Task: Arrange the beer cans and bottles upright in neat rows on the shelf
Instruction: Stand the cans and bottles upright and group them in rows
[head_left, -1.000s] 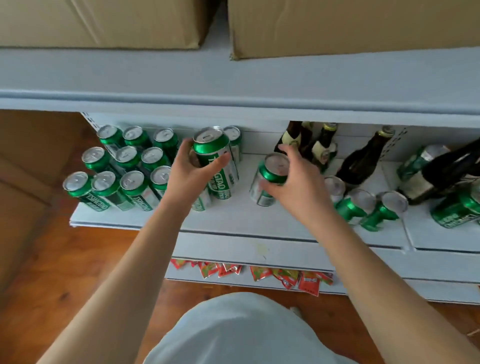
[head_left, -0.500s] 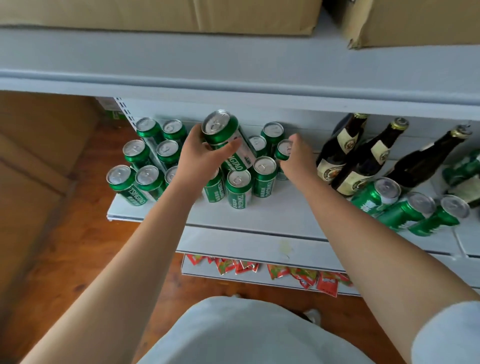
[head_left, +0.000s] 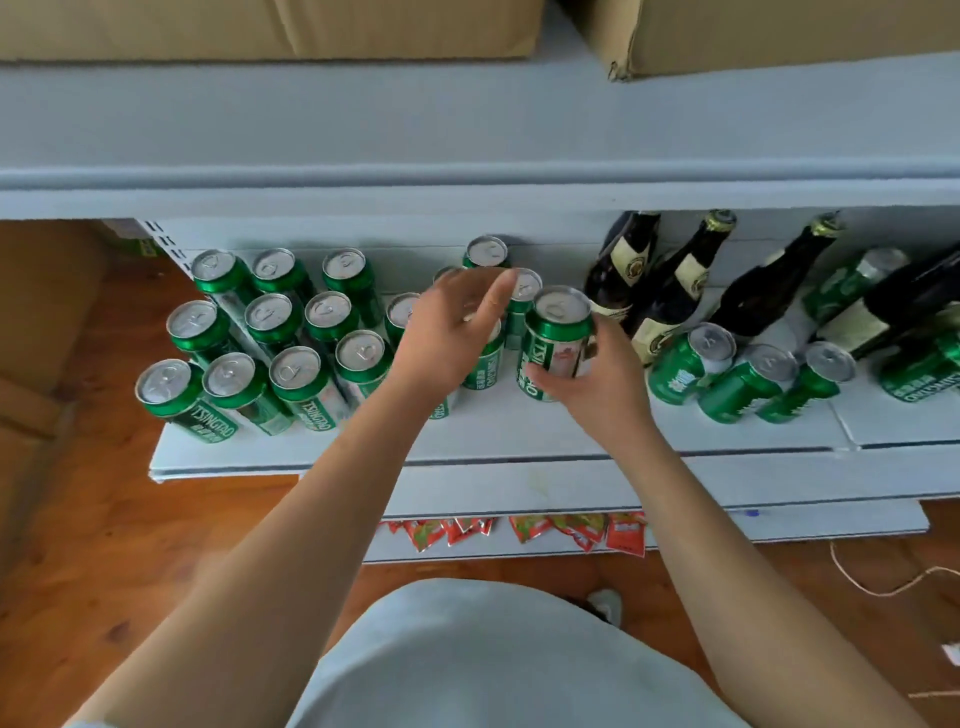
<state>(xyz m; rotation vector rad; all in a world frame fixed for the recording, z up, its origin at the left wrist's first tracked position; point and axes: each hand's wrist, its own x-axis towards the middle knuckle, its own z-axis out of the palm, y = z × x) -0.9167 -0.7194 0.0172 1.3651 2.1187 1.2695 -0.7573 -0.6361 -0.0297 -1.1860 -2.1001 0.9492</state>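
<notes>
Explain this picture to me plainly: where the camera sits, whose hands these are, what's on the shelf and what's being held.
There is no machine here. A person wears a wide-angle camera on the head, looking down at their own bare arms. The pale grey metal shelf carries upright green aluminium beer cans in rows on the left, dark glass beer bottles at the back right, and tipped-over green cans in front of them. The right hand grips one green-and-white can, upright. The left hand hovers with relaxed fingers over other cans, holding nothing visible. Brown cardboard boxes sit above.
</notes>
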